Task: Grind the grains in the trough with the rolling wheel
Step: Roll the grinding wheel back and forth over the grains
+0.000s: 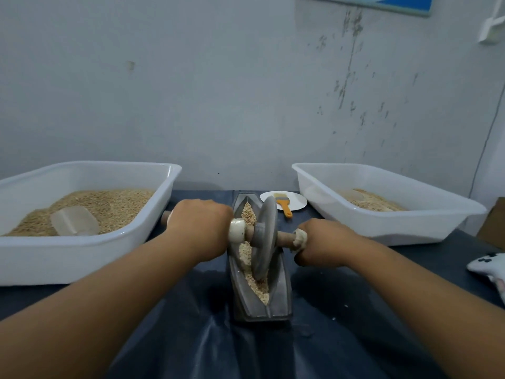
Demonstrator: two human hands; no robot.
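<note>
Mid-grind: left hand (200,227) and right hand (323,243) each grasp the axle (284,236); wheel (263,237) sits mid-trough (281,291) on table (191,337). Grains (250,214) mostly whole, much left.
</note>
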